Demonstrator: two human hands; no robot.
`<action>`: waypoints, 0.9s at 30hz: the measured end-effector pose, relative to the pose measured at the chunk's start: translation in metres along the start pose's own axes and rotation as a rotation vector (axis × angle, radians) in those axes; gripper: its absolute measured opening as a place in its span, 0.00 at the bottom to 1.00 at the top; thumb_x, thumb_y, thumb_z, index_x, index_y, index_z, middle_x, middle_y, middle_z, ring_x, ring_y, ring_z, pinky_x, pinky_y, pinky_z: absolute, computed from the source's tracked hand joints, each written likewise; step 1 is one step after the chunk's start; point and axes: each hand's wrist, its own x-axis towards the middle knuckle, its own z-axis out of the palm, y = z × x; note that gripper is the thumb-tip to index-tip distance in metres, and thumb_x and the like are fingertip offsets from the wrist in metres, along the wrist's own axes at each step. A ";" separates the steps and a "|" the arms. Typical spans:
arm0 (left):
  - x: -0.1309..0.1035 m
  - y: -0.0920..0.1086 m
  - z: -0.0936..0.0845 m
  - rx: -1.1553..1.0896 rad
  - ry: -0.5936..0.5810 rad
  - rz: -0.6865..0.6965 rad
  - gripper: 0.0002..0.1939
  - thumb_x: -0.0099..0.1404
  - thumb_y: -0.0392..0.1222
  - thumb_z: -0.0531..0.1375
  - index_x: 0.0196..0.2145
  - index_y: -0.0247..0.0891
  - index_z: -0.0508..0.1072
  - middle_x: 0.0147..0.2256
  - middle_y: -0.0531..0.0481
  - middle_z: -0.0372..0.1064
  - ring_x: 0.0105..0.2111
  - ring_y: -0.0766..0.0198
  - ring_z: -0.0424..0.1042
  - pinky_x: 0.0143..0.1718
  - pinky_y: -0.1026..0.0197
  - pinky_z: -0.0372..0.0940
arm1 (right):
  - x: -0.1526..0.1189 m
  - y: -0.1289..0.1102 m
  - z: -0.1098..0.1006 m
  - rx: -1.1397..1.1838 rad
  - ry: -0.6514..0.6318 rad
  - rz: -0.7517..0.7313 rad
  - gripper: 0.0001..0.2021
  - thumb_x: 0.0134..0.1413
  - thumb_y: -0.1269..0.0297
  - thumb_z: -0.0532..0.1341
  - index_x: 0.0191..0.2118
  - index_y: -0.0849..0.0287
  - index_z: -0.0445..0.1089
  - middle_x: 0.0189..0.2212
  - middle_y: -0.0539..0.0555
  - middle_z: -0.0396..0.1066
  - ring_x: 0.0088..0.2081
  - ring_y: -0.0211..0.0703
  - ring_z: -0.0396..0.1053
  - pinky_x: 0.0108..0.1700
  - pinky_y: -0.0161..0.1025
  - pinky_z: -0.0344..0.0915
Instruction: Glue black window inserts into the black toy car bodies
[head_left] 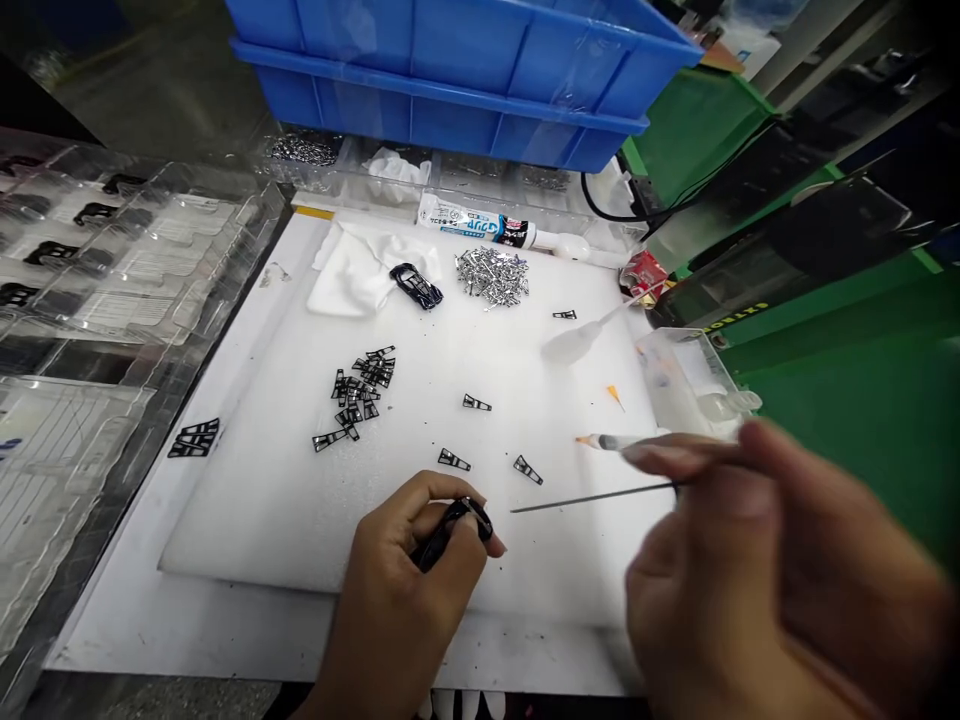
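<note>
The right hand (750, 550), blurred, looms nearest, its fingers closed around a thin metal rod (585, 498); whether they also grip the orange-tipped syringe (611, 441), I cannot tell. The left hand (409, 570) pinches a glossy black piece (435, 547) between its fingers, over the near part of the white pad (262, 530). Should that pinch slacken or the rod skid, its point could scratch the gloss or jab a finger. Just beyond, loose black frames (454, 460) could scatter under a careless knuckle. Any leak from the syringe could smear the pad.
</note>
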 end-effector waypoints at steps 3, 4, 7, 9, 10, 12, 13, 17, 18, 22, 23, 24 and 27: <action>-0.001 0.003 0.002 -0.013 0.015 0.000 0.08 0.66 0.45 0.61 0.37 0.38 0.76 0.28 0.49 0.77 0.18 0.72 0.54 0.19 0.64 0.49 | -0.004 -0.010 0.018 0.145 -0.046 0.068 0.16 0.66 0.68 0.63 0.58 0.51 0.72 0.40 0.54 0.77 0.35 0.46 0.77 0.37 0.46 0.77; -0.001 0.003 0.003 -0.025 0.022 0.000 0.08 0.66 0.46 0.61 0.37 0.38 0.75 0.28 0.49 0.77 0.18 0.72 0.54 0.19 0.65 0.49 | -0.004 -0.011 0.020 0.185 -0.083 0.090 0.17 0.65 0.70 0.63 0.58 0.50 0.72 0.40 0.53 0.77 0.35 0.45 0.77 0.37 0.45 0.77; -0.001 0.005 0.004 -0.046 0.045 -0.010 0.09 0.65 0.47 0.63 0.38 0.39 0.75 0.27 0.49 0.77 0.18 0.72 0.54 0.18 0.66 0.50 | -0.005 -0.009 0.020 0.222 -0.177 0.091 0.23 0.64 0.74 0.63 0.60 0.43 0.71 0.42 0.50 0.77 0.40 0.44 0.77 0.41 0.44 0.76; -0.002 0.006 0.005 -0.046 0.045 -0.019 0.10 0.64 0.47 0.63 0.39 0.39 0.75 0.27 0.49 0.77 0.17 0.72 0.54 0.18 0.66 0.49 | -0.006 -0.008 0.020 0.205 -0.202 0.049 0.26 0.63 0.76 0.63 0.61 0.40 0.69 0.44 0.49 0.77 0.42 0.45 0.76 0.43 0.45 0.75; -0.002 0.006 0.005 -0.044 0.044 -0.021 0.10 0.64 0.47 0.63 0.39 0.39 0.75 0.27 0.49 0.77 0.17 0.72 0.54 0.18 0.66 0.49 | -0.007 -0.007 0.021 0.191 -0.194 0.025 0.27 0.63 0.77 0.63 0.62 0.40 0.69 0.44 0.49 0.77 0.42 0.45 0.76 0.44 0.46 0.74; -0.002 0.006 0.005 -0.038 0.041 -0.024 0.10 0.64 0.47 0.63 0.39 0.39 0.75 0.27 0.49 0.77 0.17 0.72 0.54 0.18 0.66 0.49 | -0.007 -0.006 0.022 0.179 -0.175 -0.002 0.27 0.62 0.77 0.63 0.62 0.42 0.69 0.45 0.49 0.77 0.42 0.45 0.76 0.44 0.47 0.74; -0.002 0.006 0.004 -0.036 0.040 -0.026 0.10 0.64 0.47 0.63 0.40 0.39 0.75 0.27 0.49 0.77 0.18 0.72 0.54 0.18 0.66 0.50 | -0.007 -0.006 0.021 0.179 -0.176 0.009 0.27 0.62 0.77 0.63 0.61 0.42 0.69 0.44 0.49 0.77 0.41 0.46 0.77 0.43 0.47 0.74; -0.002 0.006 0.003 -0.060 0.029 -0.044 0.10 0.66 0.48 0.63 0.40 0.39 0.74 0.28 0.50 0.77 0.18 0.73 0.53 0.18 0.66 0.48 | -0.005 -0.005 0.014 0.155 -0.181 0.052 0.25 0.63 0.75 0.63 0.61 0.42 0.69 0.45 0.49 0.77 0.40 0.44 0.76 0.44 0.46 0.75; -0.002 0.006 0.003 -0.070 0.026 -0.047 0.10 0.66 0.47 0.63 0.39 0.39 0.74 0.28 0.50 0.77 0.18 0.73 0.53 0.19 0.66 0.48 | -0.005 -0.004 0.012 0.143 -0.168 0.033 0.25 0.63 0.76 0.63 0.60 0.42 0.70 0.45 0.48 0.76 0.40 0.43 0.76 0.44 0.45 0.74; -0.001 0.005 0.002 -0.070 0.028 -0.033 0.07 0.66 0.46 0.62 0.37 0.39 0.74 0.28 0.50 0.77 0.18 0.73 0.53 0.19 0.66 0.49 | -0.006 -0.003 0.011 0.171 -0.174 0.030 0.23 0.62 0.76 0.63 0.59 0.45 0.71 0.44 0.50 0.76 0.39 0.42 0.76 0.42 0.45 0.74; -0.001 0.005 0.002 -0.061 0.035 -0.028 0.07 0.66 0.46 0.62 0.37 0.39 0.74 0.27 0.50 0.77 0.18 0.72 0.54 0.19 0.66 0.50 | -0.006 -0.004 0.013 0.180 -0.173 0.059 0.22 0.62 0.75 0.63 0.58 0.47 0.71 0.43 0.51 0.77 0.39 0.43 0.76 0.43 0.46 0.74; -0.001 0.005 0.002 -0.054 0.042 -0.024 0.07 0.66 0.46 0.62 0.36 0.39 0.74 0.27 0.50 0.77 0.18 0.72 0.55 0.19 0.66 0.50 | -0.006 -0.004 0.015 0.186 -0.172 0.082 0.20 0.63 0.74 0.63 0.57 0.48 0.71 0.42 0.51 0.77 0.39 0.45 0.76 0.44 0.48 0.74; -0.002 0.006 0.003 -0.047 0.055 -0.023 0.07 0.65 0.46 0.63 0.36 0.39 0.74 0.27 0.49 0.77 0.18 0.71 0.55 0.19 0.66 0.51 | -0.005 -0.006 0.020 0.192 -0.180 0.106 0.18 0.63 0.72 0.63 0.56 0.49 0.71 0.41 0.52 0.77 0.41 0.46 0.77 0.44 0.48 0.74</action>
